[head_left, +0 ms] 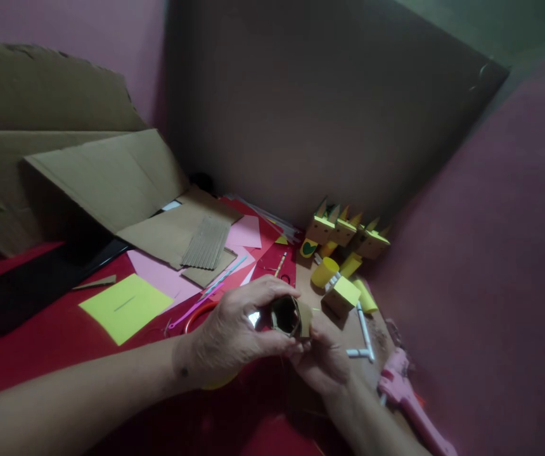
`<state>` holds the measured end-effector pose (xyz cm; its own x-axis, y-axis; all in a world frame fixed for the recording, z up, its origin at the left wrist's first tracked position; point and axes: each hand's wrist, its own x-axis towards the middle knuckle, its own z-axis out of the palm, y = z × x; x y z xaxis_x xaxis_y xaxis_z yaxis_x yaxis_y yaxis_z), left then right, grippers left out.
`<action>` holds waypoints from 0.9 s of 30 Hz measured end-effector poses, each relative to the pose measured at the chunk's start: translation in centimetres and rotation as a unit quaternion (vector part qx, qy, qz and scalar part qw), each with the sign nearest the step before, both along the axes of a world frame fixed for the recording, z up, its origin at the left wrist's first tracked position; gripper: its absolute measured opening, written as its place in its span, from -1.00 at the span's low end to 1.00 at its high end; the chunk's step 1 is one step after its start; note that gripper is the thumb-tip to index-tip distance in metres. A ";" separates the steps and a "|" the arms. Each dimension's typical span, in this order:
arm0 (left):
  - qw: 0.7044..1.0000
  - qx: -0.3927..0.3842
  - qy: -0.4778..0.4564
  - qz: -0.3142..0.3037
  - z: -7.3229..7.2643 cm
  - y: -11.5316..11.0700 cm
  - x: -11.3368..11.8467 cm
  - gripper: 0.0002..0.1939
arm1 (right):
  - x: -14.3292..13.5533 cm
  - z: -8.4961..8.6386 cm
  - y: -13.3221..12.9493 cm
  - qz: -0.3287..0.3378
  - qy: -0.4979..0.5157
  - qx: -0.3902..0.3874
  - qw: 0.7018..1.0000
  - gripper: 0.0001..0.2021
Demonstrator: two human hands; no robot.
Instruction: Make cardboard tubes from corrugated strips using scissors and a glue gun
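Observation:
Between my two hands is a short brown cardboard tube, its open dark end facing me. My left hand curls round the tube's left side, with fingers over the top and thumb below. On the other side my right hand pinches the tube's right edge, where a strip of card stands out. Orange-handled scissors lie partly hidden behind my left hand. Just right of my hands stand a yellow-topped cardboard box and a yellow cylinder.
A pink glue gun lies at the right edge. Small cardboard figures with pointed tops stand at the back. White sticks rest near the box. A yellow sheet, corrugated card and large cardboard pieces occupy the left.

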<state>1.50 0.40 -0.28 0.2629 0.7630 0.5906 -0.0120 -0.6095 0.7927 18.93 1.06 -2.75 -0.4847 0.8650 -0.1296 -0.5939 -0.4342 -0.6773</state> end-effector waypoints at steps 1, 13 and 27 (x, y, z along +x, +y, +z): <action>1.000 0.001 -0.003 0.001 0.0 0.0 0.1 -0.55 | -0.1 0.1 -0.1 -0.001 0.000 -0.001 1.000 -0.75; 1.000 0.003 0.002 0.013 0.6 -0.4 0.2 -0.72 | 0.2 -1.2 0.0 -0.031 -0.018 -0.007 0.999 -0.72; 0.984 0.129 0.107 0.065 1.4 1.8 -2.1 -0.74 | 0.6 0.4 1.2 -0.011 -0.044 -0.066 0.997 -0.78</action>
<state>-0.60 2.23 1.09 0.3128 0.6295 0.7113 0.2293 -0.7767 0.5866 19.50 2.30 -2.35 -0.4469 0.8481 -0.2847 -0.5458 -0.5107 -0.6643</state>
